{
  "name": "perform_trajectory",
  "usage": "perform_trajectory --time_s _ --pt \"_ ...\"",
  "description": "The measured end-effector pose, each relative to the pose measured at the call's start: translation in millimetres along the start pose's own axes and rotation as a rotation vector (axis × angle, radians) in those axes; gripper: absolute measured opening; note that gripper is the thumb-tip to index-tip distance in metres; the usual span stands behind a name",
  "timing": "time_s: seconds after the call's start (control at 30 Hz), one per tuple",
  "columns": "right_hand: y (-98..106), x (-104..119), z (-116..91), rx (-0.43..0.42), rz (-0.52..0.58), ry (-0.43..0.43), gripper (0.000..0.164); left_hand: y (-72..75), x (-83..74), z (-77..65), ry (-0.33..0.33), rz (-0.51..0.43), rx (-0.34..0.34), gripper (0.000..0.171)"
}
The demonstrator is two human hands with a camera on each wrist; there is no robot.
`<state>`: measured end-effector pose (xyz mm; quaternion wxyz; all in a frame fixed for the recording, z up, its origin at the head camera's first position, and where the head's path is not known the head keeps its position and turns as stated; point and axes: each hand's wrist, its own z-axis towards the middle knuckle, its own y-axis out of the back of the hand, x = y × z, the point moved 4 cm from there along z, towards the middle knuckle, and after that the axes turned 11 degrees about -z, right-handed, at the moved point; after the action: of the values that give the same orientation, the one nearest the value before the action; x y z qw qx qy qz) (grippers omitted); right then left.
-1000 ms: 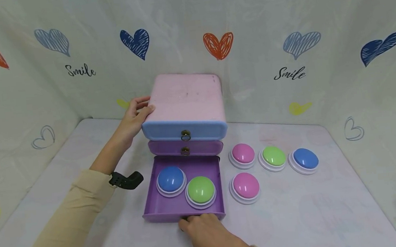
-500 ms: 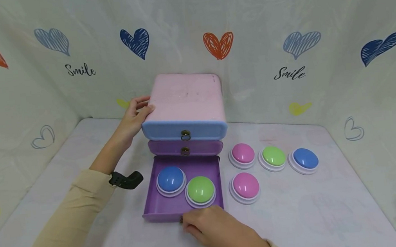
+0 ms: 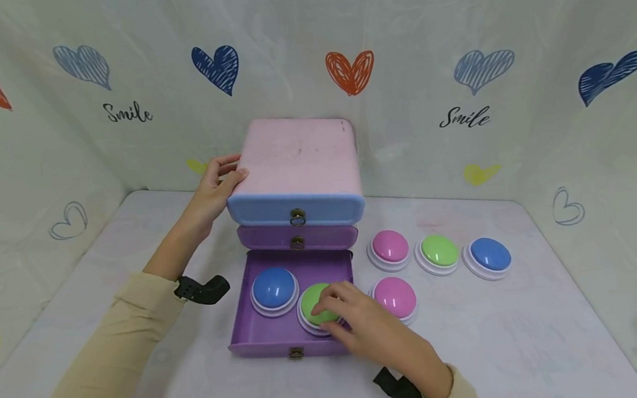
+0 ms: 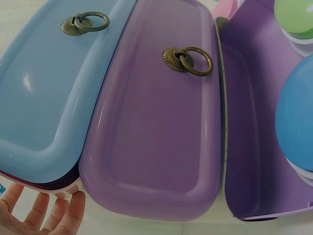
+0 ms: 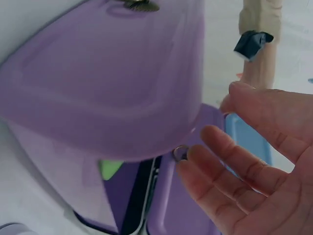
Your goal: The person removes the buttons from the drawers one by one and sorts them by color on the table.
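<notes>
A small drawer cabinet (image 3: pixel 299 163) with a pink top stands at the back; my left hand (image 3: pixel 209 196) rests against its left side, thumb at the top edge. In the left wrist view the left fingers (image 4: pixel 66 218) touch the side by the blue drawer front (image 4: pixel 44 103). The bottom purple drawer (image 3: pixel 263 348) is pulled far out. In it lie a blue dome button (image 3: pixel 274 289) and a green dome button (image 3: pixel 312 304), both on white bases. My right hand (image 3: pixel 375 330) hovers over the green button with fingers loosely bent, partly covering it.
To the right of the drawer sit two pink dome buttons (image 3: pixel 390 246), a green one (image 3: pixel 439 251) and a blue one (image 3: pixel 491 255). The middle purple drawer (image 3: pixel 268 240) is nearly closed. A curtain printed with hearts (image 3: pixel 405 153) hangs behind the table (image 3: pixel 513 346).
My right hand has let go of the bottom drawer's front handle and moved up and right over the green button. The left hand and the drawer have stayed put.
</notes>
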<state>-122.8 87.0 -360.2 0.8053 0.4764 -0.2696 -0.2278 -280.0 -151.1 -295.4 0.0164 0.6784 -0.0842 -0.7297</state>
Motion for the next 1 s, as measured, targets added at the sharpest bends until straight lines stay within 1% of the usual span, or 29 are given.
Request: perform_trajectory --time_s 0.23,0.43,0.67,1.0 --pt "-10 -14 0 0.110 -0.022 -0.087 0.032 0.1 -0.5 0.5 -0.003 0.002 -0.003 0.058" --pt "-21 -23 0 0.180 -0.046 -0.115 0.041 -0.9 -1.4 0.2 -0.008 -0.002 0.002 0.058" --pt "-32 -28 -2 0.273 -0.032 -0.156 0.049 -0.6 -0.8 -0.8 -0.004 -0.002 -0.002 0.057" --pt "-40 -31 -1 0.325 -0.087 -0.159 0.055 0.1 -0.5 -0.3 -0.002 0.001 -0.003 0.057"
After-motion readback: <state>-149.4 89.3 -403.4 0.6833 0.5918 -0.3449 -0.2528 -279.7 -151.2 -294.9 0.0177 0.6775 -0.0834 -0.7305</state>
